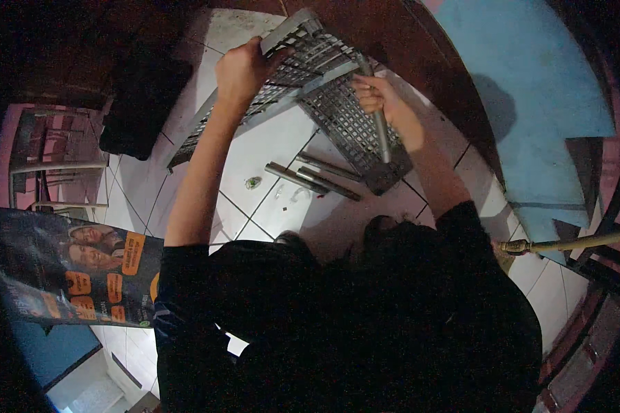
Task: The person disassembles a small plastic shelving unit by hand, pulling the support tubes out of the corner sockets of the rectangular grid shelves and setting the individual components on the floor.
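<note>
My left hand (242,72) is closed round the upper edge of a grey plastic lattice shelf panel (255,103), which it holds up at a slant. In my right hand (391,107) is a grey tube (381,138), the fingers wrapped about its middle. The tube's upper end meets or lies close to the panel's corner; whether it is seated there I cannot tell. A second lattice panel (334,113) reaches down to the floor below my right hand. Several loose grey tubes (313,180) lie on the tiles between my arms.
A small round greenish thing (253,183) lies on the tiled floor (258,148). A dark banner with orange boxes (83,268) is at the left, below a black bulky object (145,103). On the right are a light blue panel (530,82) and a yellowish rod (565,243).
</note>
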Action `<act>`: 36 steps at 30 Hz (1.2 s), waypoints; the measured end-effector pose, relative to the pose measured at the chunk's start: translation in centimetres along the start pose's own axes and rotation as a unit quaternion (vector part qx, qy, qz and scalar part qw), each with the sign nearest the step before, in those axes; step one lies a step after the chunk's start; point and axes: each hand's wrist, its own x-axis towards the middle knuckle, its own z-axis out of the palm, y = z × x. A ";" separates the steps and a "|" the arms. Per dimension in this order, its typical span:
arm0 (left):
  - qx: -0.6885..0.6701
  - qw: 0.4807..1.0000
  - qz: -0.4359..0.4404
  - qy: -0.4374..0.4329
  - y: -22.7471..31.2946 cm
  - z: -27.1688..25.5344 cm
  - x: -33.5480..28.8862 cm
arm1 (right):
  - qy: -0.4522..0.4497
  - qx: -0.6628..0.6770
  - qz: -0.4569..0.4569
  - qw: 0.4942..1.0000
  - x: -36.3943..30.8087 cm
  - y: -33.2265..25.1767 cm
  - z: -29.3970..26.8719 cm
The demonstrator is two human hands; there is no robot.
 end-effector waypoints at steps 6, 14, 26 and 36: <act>0.007 0.999 -0.031 -0.026 0.9 -0.3 1.2 | 0.277 -0.463 -0.150 0.828 -0.4 -0.1 0.2; 0.052 0.990 -0.124 0.049 -3.1 -1.9 2.0 | 0.382 -0.788 -0.038 0.482 -5.0 6.8 -3.7; -0.054 0.944 0.072 0.318 -8.3 -4.7 -0.6 | 0.331 -0.882 0.085 0.324 -16.8 16.8 -10.1; 0.021 0.990 0.122 0.074 -7.6 1.2 -13.4 | 0.229 -0.897 0.069 0.372 -2.0 -0.7 -12.1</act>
